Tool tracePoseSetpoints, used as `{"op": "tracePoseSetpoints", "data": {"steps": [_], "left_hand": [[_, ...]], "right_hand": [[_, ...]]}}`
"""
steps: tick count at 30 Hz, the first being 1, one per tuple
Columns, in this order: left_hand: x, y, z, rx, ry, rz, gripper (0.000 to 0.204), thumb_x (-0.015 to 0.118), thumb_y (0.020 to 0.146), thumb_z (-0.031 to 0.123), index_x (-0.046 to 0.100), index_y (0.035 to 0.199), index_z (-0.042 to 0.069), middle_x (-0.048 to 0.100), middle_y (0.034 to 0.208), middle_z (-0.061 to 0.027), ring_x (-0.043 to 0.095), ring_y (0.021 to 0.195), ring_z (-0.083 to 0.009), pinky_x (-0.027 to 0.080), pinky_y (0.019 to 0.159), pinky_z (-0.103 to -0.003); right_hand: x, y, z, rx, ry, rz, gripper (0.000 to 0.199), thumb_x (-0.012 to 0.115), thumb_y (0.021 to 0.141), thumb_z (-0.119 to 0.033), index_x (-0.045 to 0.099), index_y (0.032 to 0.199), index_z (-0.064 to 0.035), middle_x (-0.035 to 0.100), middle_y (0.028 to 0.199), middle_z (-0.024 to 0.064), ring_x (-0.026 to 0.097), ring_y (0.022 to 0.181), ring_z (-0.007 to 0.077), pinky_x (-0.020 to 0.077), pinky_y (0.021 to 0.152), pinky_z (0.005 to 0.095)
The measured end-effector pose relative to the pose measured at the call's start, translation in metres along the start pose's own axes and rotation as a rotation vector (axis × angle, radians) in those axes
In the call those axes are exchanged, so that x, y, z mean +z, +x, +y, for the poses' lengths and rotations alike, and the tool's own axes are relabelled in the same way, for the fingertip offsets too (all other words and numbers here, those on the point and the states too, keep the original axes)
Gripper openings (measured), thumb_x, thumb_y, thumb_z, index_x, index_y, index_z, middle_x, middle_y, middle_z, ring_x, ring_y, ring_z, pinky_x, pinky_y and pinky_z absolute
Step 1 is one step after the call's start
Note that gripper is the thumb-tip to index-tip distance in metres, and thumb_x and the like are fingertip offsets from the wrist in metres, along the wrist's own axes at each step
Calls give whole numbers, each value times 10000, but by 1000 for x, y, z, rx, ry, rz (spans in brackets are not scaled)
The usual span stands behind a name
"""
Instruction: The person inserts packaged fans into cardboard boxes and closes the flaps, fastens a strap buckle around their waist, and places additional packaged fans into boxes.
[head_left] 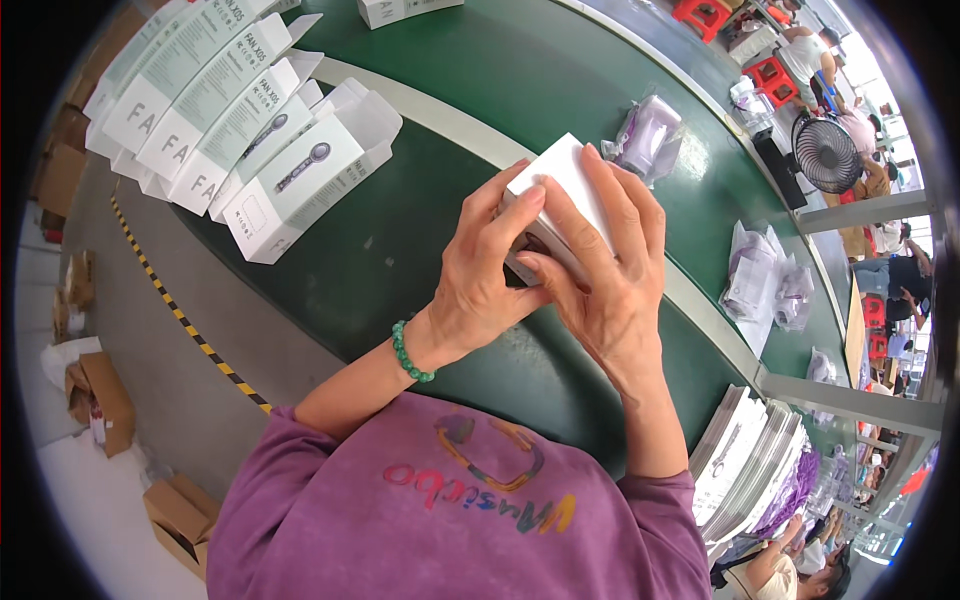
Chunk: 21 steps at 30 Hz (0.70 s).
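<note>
Above the green table, small white box gripped between both hands, left; right.

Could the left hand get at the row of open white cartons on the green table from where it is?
Probably yes: the green table between the left hand and the open white cartons is bare, but that hand is now gripping the small white box.

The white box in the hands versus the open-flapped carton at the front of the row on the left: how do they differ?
The white box looks plain and is gripped by the left hand and right hand above the green belt; the front carton lies on the belt, untouched. The carton's end flaps stand open and it bears a product picture. Both are white cardboard.
</note>
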<state>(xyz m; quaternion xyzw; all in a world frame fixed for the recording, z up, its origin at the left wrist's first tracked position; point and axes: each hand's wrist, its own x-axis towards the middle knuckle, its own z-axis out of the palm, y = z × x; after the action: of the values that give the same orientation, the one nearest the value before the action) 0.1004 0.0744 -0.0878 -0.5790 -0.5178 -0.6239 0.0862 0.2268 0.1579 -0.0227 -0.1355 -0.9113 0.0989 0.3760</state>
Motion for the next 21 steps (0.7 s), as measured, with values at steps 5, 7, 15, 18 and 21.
{"op": "tracePoseSetpoints", "data": {"steps": [5, 7, 15, 18, 21], "left_hand": [[-10, -2, -9, 73, 39, 32, 996, 920, 634, 45, 416, 1490, 121, 469, 1469, -239, 549, 1277, -426, 564, 979, -459], [-21, 1, -15, -81, 73, -91, 1017, 943, 624, 95, 415, 1492, 125, 482, 1469, -223, 510, 1314, -436, 517, 1022, -505], [-146, 24, -71, -167, 1005, -247, 1012, 867, 794, 388, 336, 1527, -64, 387, 1538, -288, 395, 1402, -454, 345, 1131, -536], [-174, 10, -88, -286, 1063, -394, 910, 788, 860, 448, 379, 1509, -41, 369, 1547, -305, 351, 1445, -471, 322, 1124, -642], [-186, -1, -85, -394, 1193, -551, 811, 752, 901, 421, 413, 1498, -10, 334, 1573, -301, 311, 1473, -469, 298, 1129, -681]], "right_hand": [[1, 5, -9, 62, -83, -14, 576, 857, 761, -201, 699, 1315, -219, 505, 1463, 217, 530, 1251, 431, 518, 989, 480], [10, 16, 1, 141, 45, -80, 553, 826, 793, -199, 693, 1329, -228, 517, 1437, 248, 586, 1175, 430, 531, 971, 471], [96, 145, 164, 573, 363, 156, 820, 755, 826, -545, 586, 1394, 23, 636, 1297, 268, 673, 1123, 352, 536, 932, 408], [131, 149, 207, 490, 15, 28, 1136, 804, 771, -604, 298, 1579, 15, 458, 1494, 339, 422, 1422, 461, 389, 1120, 579], [113, 113, 212, 454, -647, -375, 1213, 829, 754, -579, 193, 1619, -14, 249, 1622, 339, 141, 1553, 464, 239, 1151, 721]]}}
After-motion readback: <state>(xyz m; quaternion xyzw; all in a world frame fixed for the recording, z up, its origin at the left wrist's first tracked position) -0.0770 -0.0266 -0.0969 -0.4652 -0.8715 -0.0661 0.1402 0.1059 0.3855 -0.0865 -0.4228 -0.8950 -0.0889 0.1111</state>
